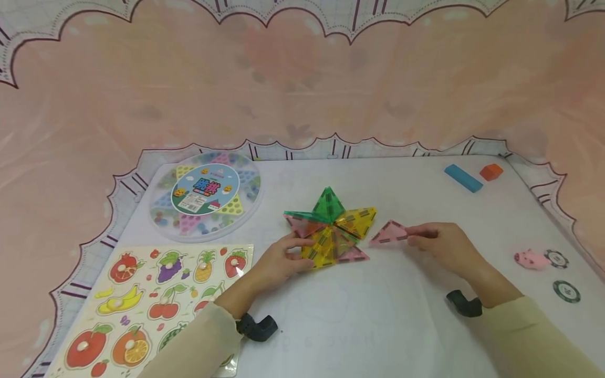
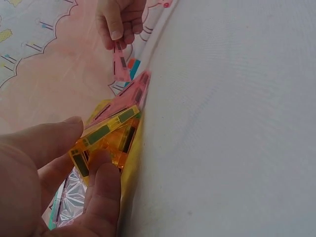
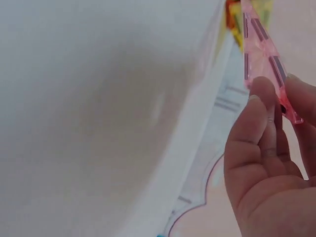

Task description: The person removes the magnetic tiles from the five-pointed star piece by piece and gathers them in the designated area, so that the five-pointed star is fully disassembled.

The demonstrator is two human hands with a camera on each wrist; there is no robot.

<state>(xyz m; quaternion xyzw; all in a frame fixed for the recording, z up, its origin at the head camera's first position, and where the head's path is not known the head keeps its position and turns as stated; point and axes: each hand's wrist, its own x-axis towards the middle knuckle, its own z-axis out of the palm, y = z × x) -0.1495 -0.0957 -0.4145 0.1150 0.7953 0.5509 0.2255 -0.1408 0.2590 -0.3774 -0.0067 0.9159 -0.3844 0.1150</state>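
A star-shaped build of translucent magnetic tiles point(image 1: 329, 228) lies mid-table, with green, yellow and pink triangles rising toward its centre. My left hand point(image 1: 283, 255) grips it at the near left, thumb and fingers around a yellow magnetic tile point(image 2: 106, 129). To the right of the build, my right hand point(image 1: 441, 247) pinches a loose pink triangular magnetic tile point(image 1: 391, 232) by one corner, between thumb and fingers. That pink tile point(image 3: 261, 54) points toward the star, a small gap from its yellow and pink points. In the left wrist view, a pink star point point(image 2: 123, 101) shows behind the yellow one.
At the back left lies a round Chinese checkers set point(image 1: 205, 194); in front of it, a fruit peg puzzle board point(image 1: 151, 283) reaches under my left forearm. Blue point(image 1: 463, 178) and orange blocks point(image 1: 491, 171) sit at the back right. A pink pig figure point(image 1: 530, 259) and poker chips point(image 1: 566, 291) lie at right.
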